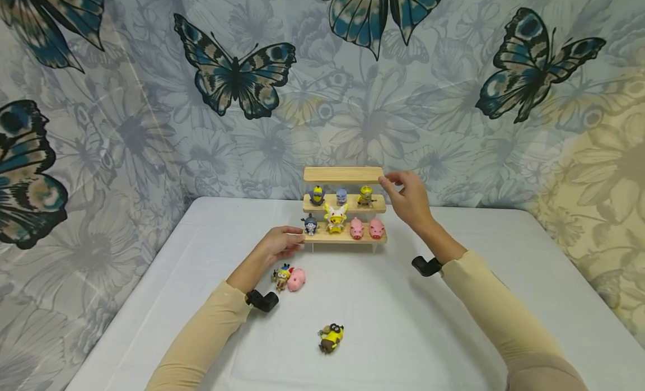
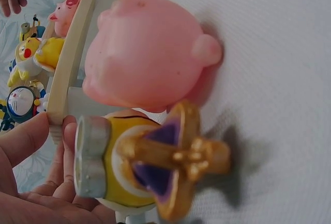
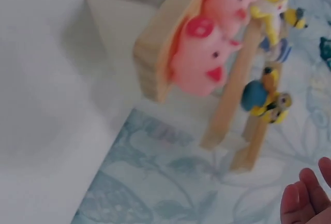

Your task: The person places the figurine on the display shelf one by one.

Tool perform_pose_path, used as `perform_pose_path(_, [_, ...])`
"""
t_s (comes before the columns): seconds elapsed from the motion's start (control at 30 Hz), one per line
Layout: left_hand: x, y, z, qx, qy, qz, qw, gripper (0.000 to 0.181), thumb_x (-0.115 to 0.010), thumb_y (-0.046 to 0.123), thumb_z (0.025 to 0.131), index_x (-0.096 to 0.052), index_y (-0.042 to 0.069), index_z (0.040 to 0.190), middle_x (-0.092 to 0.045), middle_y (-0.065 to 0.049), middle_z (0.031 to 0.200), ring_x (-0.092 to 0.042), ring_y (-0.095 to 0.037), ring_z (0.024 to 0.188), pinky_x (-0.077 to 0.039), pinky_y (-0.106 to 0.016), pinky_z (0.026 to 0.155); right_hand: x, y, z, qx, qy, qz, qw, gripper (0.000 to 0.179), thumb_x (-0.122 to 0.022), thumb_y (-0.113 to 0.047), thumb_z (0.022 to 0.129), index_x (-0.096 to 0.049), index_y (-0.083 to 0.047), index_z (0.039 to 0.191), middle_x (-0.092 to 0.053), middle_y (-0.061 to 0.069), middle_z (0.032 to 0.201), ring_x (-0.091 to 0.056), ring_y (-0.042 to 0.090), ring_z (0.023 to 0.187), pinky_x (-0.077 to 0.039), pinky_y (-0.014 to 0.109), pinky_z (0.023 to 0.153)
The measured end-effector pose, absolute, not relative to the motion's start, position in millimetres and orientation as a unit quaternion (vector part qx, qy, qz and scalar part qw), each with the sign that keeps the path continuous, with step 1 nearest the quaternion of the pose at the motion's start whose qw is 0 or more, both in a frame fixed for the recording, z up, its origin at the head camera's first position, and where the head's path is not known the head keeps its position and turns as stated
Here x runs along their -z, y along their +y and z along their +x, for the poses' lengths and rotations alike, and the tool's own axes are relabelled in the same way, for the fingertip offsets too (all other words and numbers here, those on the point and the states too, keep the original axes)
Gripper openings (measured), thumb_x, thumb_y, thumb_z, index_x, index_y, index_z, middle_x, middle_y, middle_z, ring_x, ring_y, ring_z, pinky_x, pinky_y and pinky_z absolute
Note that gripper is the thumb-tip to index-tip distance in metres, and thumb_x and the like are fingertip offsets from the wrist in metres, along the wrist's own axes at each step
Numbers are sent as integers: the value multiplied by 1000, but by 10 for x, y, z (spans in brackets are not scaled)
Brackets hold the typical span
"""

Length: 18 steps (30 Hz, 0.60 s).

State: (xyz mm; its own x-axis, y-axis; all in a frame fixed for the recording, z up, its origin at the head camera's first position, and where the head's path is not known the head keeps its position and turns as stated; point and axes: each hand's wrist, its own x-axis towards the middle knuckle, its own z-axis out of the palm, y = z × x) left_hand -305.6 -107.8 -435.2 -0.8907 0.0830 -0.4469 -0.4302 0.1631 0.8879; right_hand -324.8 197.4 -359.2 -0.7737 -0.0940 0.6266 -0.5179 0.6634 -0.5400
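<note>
A small three-tier wooden display stand (image 1: 344, 175) stands at the back of the table. My left hand (image 1: 280, 242) pinches the left end of its lowest tier between thumb and fingers, clear in the left wrist view. At the upper right, my right hand (image 1: 409, 199) is by the top tier's end; whether it touches is hard to tell. Its fingers (image 3: 307, 190) look loosely extended in the right wrist view. Two pink pig figurines (image 1: 356, 228), a yellow figurine in a white costume (image 1: 335, 218) and a dark-blue figurine (image 1: 310, 225) occupy the lowest tier. Several small figurines (image 1: 365, 196) stand on the middle tier.
Near my left wrist, a pink pig figurine (image 1: 296, 280) and a minion figurine (image 1: 281, 277) are on the white tablecloth (image 1: 393, 329). Another minion figurine (image 1: 331, 338) lies closer to me. A butterfly-print cloth (image 1: 282, 150) hangs behind the table.
</note>
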Motion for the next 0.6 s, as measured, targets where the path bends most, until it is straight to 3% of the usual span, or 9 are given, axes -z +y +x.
perform_pose_path(0.3, [4348,-1086,-3067,-637,734,-120,202,37,-66,15,93,-60,7,128,-69,3,80,-61,-7,67,-47,-21,60,3573,1788,-2844,-365,-877,205,237,21,-66,-17,93,-70,2,102,-66,19,100,-56,31,91,-48,42,71])
perform_pose_path(0.6, [4379,-1084,-3064,-640,732,-118,200,38,-66,13,92,-59,6,128,-68,5,75,-61,-5,65,-47,-20,59,3603,1565,-2488,-352,-899,251,67,19,-66,-22,94,-72,-6,103,-70,5,87,-58,13,74,-48,27,64])
